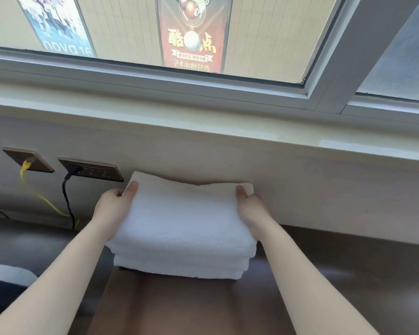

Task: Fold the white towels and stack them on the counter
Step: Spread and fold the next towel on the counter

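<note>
A stack of folded white towels (183, 228) rests on the dark brown counter (336, 281), close to the pale wall panel. My left hand (114, 206) grips the top towel's left edge, thumb on top and fingers underneath. On the opposite edge my right hand (249, 205) holds the same towel the same way. The top towel's far side is lifted slightly and bulges. Under it lie two or three more folded layers, squared up at the front.
Two brown wall sockets sit left of the stack, one with a yellow cable (28, 170), one with a black plug and cable (69, 180) running down to the counter. A window sill (203, 131) juts out above. A white object's edge (7, 274) shows at the lower left.
</note>
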`<state>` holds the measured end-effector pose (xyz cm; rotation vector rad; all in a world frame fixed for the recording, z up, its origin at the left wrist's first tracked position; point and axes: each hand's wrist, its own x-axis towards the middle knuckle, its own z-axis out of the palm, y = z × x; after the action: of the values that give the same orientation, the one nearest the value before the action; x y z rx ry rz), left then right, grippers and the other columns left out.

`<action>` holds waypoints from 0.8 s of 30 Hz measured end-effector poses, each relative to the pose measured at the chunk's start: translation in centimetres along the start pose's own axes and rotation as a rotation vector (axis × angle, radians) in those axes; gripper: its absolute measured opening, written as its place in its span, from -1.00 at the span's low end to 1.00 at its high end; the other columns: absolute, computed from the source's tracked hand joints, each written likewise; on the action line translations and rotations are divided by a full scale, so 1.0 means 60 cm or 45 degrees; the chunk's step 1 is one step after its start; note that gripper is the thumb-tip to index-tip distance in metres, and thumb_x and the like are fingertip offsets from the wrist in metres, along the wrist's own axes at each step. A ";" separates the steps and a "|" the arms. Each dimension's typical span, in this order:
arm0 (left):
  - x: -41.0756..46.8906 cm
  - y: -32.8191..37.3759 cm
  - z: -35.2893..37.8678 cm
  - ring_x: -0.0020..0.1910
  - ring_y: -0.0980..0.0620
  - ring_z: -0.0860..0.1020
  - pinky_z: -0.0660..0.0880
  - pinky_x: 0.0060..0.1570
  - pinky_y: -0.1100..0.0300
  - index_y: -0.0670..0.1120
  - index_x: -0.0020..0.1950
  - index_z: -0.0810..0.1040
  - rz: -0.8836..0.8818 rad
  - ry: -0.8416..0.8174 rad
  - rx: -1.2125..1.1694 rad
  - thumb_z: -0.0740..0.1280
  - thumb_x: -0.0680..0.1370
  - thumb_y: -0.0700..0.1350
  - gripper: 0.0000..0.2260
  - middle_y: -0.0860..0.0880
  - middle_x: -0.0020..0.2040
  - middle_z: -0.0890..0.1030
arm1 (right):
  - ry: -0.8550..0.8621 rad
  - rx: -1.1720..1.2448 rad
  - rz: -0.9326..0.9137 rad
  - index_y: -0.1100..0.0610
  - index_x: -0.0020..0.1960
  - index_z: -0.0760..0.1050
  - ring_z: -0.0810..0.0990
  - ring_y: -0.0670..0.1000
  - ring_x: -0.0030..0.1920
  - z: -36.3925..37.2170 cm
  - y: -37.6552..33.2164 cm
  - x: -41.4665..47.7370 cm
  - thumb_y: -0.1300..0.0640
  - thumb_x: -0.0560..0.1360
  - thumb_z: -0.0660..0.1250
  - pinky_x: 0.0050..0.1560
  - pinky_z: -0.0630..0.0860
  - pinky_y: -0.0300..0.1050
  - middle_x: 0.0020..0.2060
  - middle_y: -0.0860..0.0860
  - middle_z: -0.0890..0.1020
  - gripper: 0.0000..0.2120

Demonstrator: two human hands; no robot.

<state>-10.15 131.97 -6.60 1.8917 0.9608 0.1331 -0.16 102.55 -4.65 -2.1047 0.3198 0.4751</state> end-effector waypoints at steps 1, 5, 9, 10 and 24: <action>0.003 -0.005 0.001 -0.33 -0.06 0.38 0.27 -0.29 0.11 -0.13 -0.14 0.44 -0.010 -0.004 0.039 0.23 0.58 0.28 -0.54 -0.08 -0.29 0.41 | -0.003 -0.009 0.010 0.28 0.39 0.29 0.44 -0.05 -0.22 0.008 0.005 -0.001 -0.23 0.63 0.06 -0.11 0.34 -0.11 0.02 0.07 0.48 -0.38; 0.005 -0.029 0.026 -0.04 -0.16 0.53 0.40 -0.12 0.03 -0.23 0.27 0.51 -0.082 -0.010 0.119 0.16 0.57 0.36 -0.34 -0.14 0.00 0.58 | 0.038 -0.134 -0.009 0.30 0.32 0.33 0.56 0.18 0.10 0.025 0.019 -0.002 -0.25 0.63 0.02 0.02 0.45 -0.08 0.18 0.19 0.56 -0.38; 0.010 -0.012 0.031 0.21 -0.27 0.50 0.37 0.04 0.02 -0.23 0.36 0.45 -0.075 0.002 0.232 0.13 0.59 0.34 -0.33 -0.23 0.25 0.55 | 0.022 -0.224 0.030 0.31 0.33 0.39 0.54 0.20 0.20 0.016 0.019 0.011 -0.26 0.63 0.01 0.00 0.38 -0.13 0.22 0.22 0.56 -0.34; 0.012 -0.008 0.031 0.22 -0.27 0.49 0.36 0.05 0.02 -0.23 0.36 0.45 -0.073 -0.003 0.254 0.13 0.59 0.34 -0.33 -0.24 0.26 0.54 | 0.026 -0.239 0.024 0.31 0.34 0.40 0.54 0.20 0.22 0.015 0.022 0.016 -0.26 0.63 0.00 0.00 0.36 -0.15 0.23 0.22 0.55 -0.34; -0.129 0.027 0.092 0.36 -0.10 0.47 0.38 0.34 -0.03 0.04 0.33 0.55 1.108 -0.100 0.726 0.09 0.61 0.21 -0.56 -0.03 0.35 0.54 | 0.704 -0.587 -0.566 0.25 0.28 0.42 0.56 0.28 0.05 0.028 0.011 -0.054 -0.04 0.63 0.14 -0.01 0.46 0.11 0.10 0.20 0.55 -0.60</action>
<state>-11.92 122.53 -5.86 2.7161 0.0445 0.3155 -3.68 103.74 -4.53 -2.6420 0.0406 -0.3397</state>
